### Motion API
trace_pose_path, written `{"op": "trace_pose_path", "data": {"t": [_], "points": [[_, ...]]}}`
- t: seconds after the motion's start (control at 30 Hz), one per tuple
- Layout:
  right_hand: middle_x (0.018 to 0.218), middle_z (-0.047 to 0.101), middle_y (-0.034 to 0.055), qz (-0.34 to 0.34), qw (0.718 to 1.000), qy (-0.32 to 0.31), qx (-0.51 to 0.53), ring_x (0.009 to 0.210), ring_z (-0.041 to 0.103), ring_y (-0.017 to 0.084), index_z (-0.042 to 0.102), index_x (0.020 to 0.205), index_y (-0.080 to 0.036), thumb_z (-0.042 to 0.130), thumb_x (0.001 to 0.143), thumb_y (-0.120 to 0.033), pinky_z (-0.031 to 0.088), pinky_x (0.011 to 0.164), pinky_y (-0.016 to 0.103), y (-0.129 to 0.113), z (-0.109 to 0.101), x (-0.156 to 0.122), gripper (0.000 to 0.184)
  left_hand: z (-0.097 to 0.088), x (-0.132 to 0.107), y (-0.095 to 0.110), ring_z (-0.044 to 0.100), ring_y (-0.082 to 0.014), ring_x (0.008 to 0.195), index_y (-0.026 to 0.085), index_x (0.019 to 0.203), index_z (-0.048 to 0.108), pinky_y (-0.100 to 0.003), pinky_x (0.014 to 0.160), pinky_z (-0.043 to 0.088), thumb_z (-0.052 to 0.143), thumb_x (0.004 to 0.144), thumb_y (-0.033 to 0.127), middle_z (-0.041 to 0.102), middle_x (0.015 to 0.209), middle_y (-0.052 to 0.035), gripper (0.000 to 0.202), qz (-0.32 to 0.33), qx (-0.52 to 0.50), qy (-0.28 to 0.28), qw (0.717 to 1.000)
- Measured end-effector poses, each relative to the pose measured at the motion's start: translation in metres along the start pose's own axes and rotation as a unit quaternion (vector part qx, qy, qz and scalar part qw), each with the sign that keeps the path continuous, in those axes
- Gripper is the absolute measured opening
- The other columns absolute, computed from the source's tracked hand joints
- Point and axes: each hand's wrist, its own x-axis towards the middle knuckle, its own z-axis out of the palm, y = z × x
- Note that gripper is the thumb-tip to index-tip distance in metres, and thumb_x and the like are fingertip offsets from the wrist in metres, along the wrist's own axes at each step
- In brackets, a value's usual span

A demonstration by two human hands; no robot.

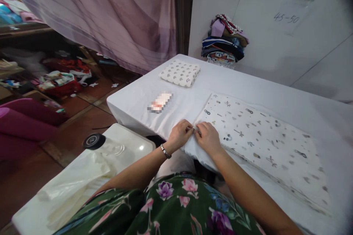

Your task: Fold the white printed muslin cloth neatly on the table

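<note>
Cloth (264, 136), scattered with small prints, lies flat in a folded strip on the right part of the white-covered table (129, 104) in the head view; at its left end the left hand (180, 133) and the right hand (207, 137) meet, fingertips narrowed to a pinch on its near corner. Beyond them rest a pixelated object (161, 102), a compactly folded second textile (180, 73) and, near the wall (248, 3), a stack of fabrics (224, 44).

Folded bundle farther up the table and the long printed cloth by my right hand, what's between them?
The head view shows only bare white table cover between the folded bundle and the long cloth.
</note>
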Motion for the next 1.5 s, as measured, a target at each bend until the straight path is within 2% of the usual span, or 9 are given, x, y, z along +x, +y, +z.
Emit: {"op": "trace_pose_path", "data": {"t": [0.33,0.5,0.67,0.8,0.9,1.03,1.13,1.27,1.5], "points": [[0.084,0.062,0.0045,0.032,0.997,0.031,0.061,0.084,0.054,0.019,0.059,0.085,-0.019,0.046,0.091,-0.024,0.040,0.075,0.030,0.006,0.004,0.000,0.015,0.000,0.000,0.000,0.055,-0.0130,0.078,0.019,0.084,0.059,-0.026,0.073,0.044,0.049,0.081,0.011,0.059,0.085,-0.0008,0.013,0.015,-0.035,0.029,0.999],[0.082,0.061,0.0039,0.042,0.993,0.056,0.099,0.081,0.054,0.019,0.059,0.085,-0.020,0.044,0.091,-0.024,0.041,0.074,0.030,0.008,0.005,-0.001,0.016,0.002,-0.001,-0.001,0.052,-0.0107,0.069,0.020,0.085,0.058,-0.024,0.068,0.045,0.053,0.077,0.010,0.056,0.083,0.0003,0.013,0.010,-0.035,0.062,0.997],[0.084,0.061,0.0045,0.040,0.986,0.089,0.133,0.082,0.054,0.018,0.058,0.088,-0.020,0.043,0.091,-0.024,0.042,0.075,0.030,0.008,0.005,-0.002,0.015,0.000,-0.005,0.002,0.052,-0.0158,0.084,0.019,0.081,0.058,-0.029,0.077,0.045,0.056,0.077,0.017,0.056,0.085,-0.0025,0.005,0.020,0.037,0.091,0.995],[0.084,0.061,0.0046,0.040,0.985,0.096,0.141,0.082,0.054,0.017,0.058,0.088,-0.020,0.044,0.091,-0.024,0.042,0.075,0.029,0.009,0.006,-0.003,0.014,-0.001,-0.006,0.006,0.051,-0.0197,0.087,0.019,0.082,0.061,-0.034,0.078,0.044,0.060,0.078,0.029,0.056,0.089,-0.0050,0.010,0.011,0.109,0.054,0.993],[0.084,0.061,0.0045,0.046,0.982,0.104,0.149,0.081,0.055,0.017,0.057,0.087,-0.020,0.044,0.090,-0.024,0.042,0.074,0.029,0.009,0.006,-0.003,0.014,-0.001,-0.003,0.008,0.052,-0.0201,0.086,0.019,0.078,0.062,-0.034,0.078,0.042,0.062,0.077,0.030,0.057,0.088,-0.0049,0.011,0.006,0.116,0.029,0.993],[0.082,0.060,0.0040,0.054,0.978,0.116,0.163,0.080,0.054,0.017,0.057,0.085,-0.020,0.044,0.091,-0.025,0.042,0.073,0.029,0.008,0.005,-0.004,0.014,-0.002,0.001,0.008,0.053,-0.0167,0.080,0.018,0.073,0.059,-0.031,0.076,0.042,0.060,0.075,0.022,0.058,0.081,-0.0026,0.004,-0.022,0.044,0.025,0.999],[0.084,0.060,0.0041,0.050,0.980,0.110,0.160,0.080,0.054,0.017,0.057,0.088,-0.020,0.044,0.092,-0.026,0.043,0.073,0.029,0.007,0.003,-0.004,0.015,-0.004,0.004,0.010,0.053,-0.0130,0.066,0.019,0.072,0.058,-0.026,0.063,0.041,0.057,0.074,0.022,0.058,0.069,0.0010,0.004,-0.092,-0.037,0.000,0.995],[0.086,0.061,0.0053,0.026,0.987,0.084,0.137,0.083,0.054,0.018,0.058,0.090,-0.020,0.042,0.092,-0.028,0.043,0.075,0.031,0.005,0.001,-0.005,0.018,-0.003,0.007,0.011,0.053,-0.0113,0.058,0.019,0.070,0.058,-0.023,0.054,0.039,0.058,0.072,0.027,0.059,0.062,0.0028,0.008,-0.179,-0.160,-0.027,0.970],[0.086,0.061,0.0059,0.003,0.991,0.077,0.109,0.084,0.054,0.019,0.058,0.090,-0.019,0.040,0.093,-0.028,0.043,0.076,0.031,0.005,0.001,-0.005,0.020,0.001,0.012,0.010,0.061,-0.0122,0.058,0.017,0.074,0.052,-0.020,0.050,0.041,0.060,0.069,0.019,0.060,0.061,0.0026,0.009,-0.234,-0.352,-0.015,0.906]]}}
